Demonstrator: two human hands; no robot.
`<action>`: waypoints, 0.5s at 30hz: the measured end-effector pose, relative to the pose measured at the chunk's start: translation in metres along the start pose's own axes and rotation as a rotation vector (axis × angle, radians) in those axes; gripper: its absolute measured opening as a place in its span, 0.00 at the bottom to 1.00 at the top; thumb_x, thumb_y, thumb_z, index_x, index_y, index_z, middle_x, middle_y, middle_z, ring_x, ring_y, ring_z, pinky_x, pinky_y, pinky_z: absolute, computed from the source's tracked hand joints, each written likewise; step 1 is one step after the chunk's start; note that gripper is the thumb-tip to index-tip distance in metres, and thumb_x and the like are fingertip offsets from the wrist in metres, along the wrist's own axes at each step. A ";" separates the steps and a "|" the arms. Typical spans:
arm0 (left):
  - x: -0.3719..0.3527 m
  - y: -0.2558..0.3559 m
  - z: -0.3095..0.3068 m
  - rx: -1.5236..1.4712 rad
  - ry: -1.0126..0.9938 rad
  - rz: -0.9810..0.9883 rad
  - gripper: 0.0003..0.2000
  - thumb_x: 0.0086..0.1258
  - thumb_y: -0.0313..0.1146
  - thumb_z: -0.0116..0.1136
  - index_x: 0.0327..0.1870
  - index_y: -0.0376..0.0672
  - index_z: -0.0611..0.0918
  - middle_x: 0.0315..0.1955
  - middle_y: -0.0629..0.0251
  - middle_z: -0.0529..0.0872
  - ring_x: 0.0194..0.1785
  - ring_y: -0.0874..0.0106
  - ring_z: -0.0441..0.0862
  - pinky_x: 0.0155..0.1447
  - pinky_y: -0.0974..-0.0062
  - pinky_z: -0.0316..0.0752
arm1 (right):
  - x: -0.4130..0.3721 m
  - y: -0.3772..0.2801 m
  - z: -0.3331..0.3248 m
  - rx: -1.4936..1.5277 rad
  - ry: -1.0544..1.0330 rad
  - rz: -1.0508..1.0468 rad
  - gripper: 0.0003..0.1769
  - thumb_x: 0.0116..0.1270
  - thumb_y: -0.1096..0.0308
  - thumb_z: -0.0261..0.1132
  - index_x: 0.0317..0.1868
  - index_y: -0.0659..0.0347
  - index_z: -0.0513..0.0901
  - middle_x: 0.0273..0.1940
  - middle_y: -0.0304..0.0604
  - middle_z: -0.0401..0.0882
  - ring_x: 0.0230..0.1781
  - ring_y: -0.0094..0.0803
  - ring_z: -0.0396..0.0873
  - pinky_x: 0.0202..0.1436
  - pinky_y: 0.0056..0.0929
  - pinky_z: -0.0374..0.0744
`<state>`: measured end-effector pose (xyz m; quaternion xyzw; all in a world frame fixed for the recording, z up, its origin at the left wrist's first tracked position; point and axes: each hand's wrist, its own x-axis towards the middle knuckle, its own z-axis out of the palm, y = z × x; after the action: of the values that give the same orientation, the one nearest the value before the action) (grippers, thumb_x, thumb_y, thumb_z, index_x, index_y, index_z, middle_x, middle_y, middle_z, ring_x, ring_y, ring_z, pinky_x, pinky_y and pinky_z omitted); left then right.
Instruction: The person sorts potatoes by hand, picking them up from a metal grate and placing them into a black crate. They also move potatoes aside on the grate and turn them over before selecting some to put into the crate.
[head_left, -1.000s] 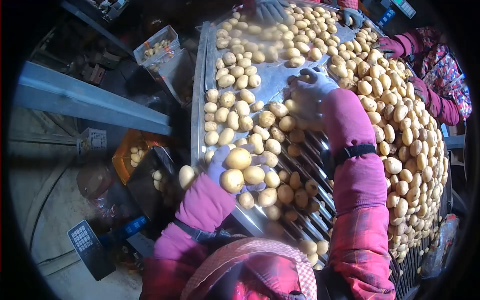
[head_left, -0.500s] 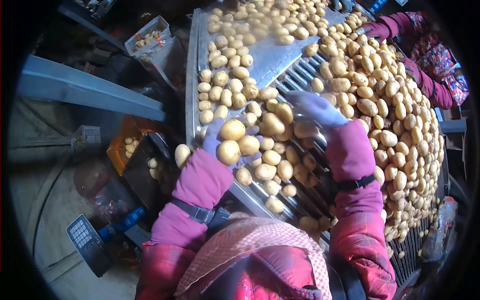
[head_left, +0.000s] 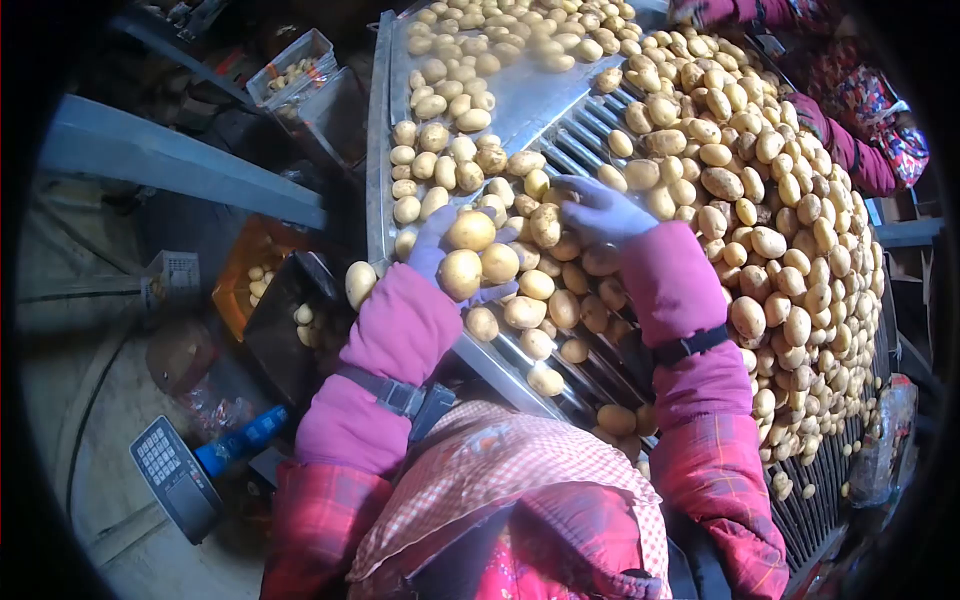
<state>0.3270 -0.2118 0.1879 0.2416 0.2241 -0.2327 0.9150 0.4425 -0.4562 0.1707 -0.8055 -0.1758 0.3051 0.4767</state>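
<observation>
My left hand (head_left: 437,250), in a pale purple glove, cups several potatoes (head_left: 471,231) in its palm, with its fingers spread beneath and behind them. To its right, my right hand (head_left: 606,213) wears the same kind of glove. Its fingers bend around a potato (head_left: 546,225) at the upper edge of the rollers; the fingertips touch it or lie right beside it. Loose potatoes lie between and below both hands on the metal rollers (head_left: 580,135). One potato (head_left: 361,284) sits by my left sleeve.
A large heap of potatoes (head_left: 790,240) covers the right side. A co-worker's sleeves (head_left: 850,150) reach in at the upper right. A metal beam (head_left: 180,170), an orange crate (head_left: 232,290), a white crate (head_left: 300,72) and a keypad device (head_left: 175,475) stand left.
My right hand has moved left, its fingers now bent at a potato. My left hand still bears its potatoes. The co-worker's upper arm has shifted up and left.
</observation>
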 end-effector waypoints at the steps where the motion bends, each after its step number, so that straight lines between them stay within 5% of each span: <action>1: 0.000 -0.001 0.003 -0.001 0.003 0.009 0.30 0.73 0.60 0.44 0.66 0.47 0.72 0.60 0.50 0.77 0.58 0.48 0.79 0.52 0.46 0.78 | 0.002 -0.013 -0.004 0.145 -0.043 0.180 0.31 0.67 0.49 0.66 0.67 0.52 0.74 0.54 0.41 0.79 0.56 0.26 0.74 0.61 0.29 0.73; 3: -0.001 -0.004 0.009 -0.035 0.035 -0.081 0.29 0.73 0.59 0.44 0.65 0.48 0.72 0.61 0.49 0.76 0.59 0.47 0.78 0.55 0.45 0.77 | 0.019 0.014 0.001 0.179 0.027 0.046 0.30 0.66 0.48 0.67 0.65 0.52 0.76 0.50 0.39 0.82 0.51 0.25 0.77 0.56 0.28 0.76; 7: -0.009 -0.021 0.015 -0.013 0.139 0.054 0.24 0.76 0.53 0.44 0.66 0.50 0.69 0.61 0.51 0.75 0.61 0.49 0.75 0.57 0.47 0.79 | 0.012 -0.016 0.017 -0.053 -0.002 0.051 0.27 0.66 0.48 0.66 0.60 0.54 0.78 0.48 0.39 0.83 0.47 0.26 0.79 0.54 0.28 0.77; 9: -0.005 -0.025 0.007 -0.115 0.090 -0.022 0.23 0.77 0.49 0.46 0.68 0.50 0.65 0.62 0.56 0.74 0.64 0.52 0.73 0.56 0.50 0.80 | 0.000 -0.035 0.033 0.028 0.121 0.065 0.27 0.66 0.48 0.66 0.59 0.54 0.79 0.48 0.42 0.83 0.48 0.27 0.79 0.55 0.29 0.77; 10: -0.009 -0.031 0.009 -0.089 -0.010 0.096 0.24 0.77 0.49 0.47 0.69 0.50 0.65 0.63 0.58 0.73 0.65 0.56 0.72 0.58 0.54 0.79 | 0.005 -0.021 0.046 -0.023 0.235 -0.083 0.26 0.68 0.48 0.63 0.60 0.56 0.78 0.49 0.42 0.82 0.48 0.26 0.79 0.55 0.30 0.77; 15: -0.027 -0.034 0.005 -0.049 -0.201 0.277 0.24 0.76 0.52 0.46 0.67 0.49 0.67 0.64 0.60 0.73 0.66 0.60 0.72 0.61 0.58 0.77 | -0.020 -0.031 0.085 0.700 0.213 -0.138 0.28 0.75 0.49 0.57 0.67 0.58 0.71 0.57 0.39 0.76 0.59 0.30 0.72 0.63 0.32 0.72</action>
<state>0.2886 -0.2321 0.1943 0.2231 0.1015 -0.1220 0.9618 0.3713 -0.3961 0.1740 -0.6071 -0.0641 0.2283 0.7584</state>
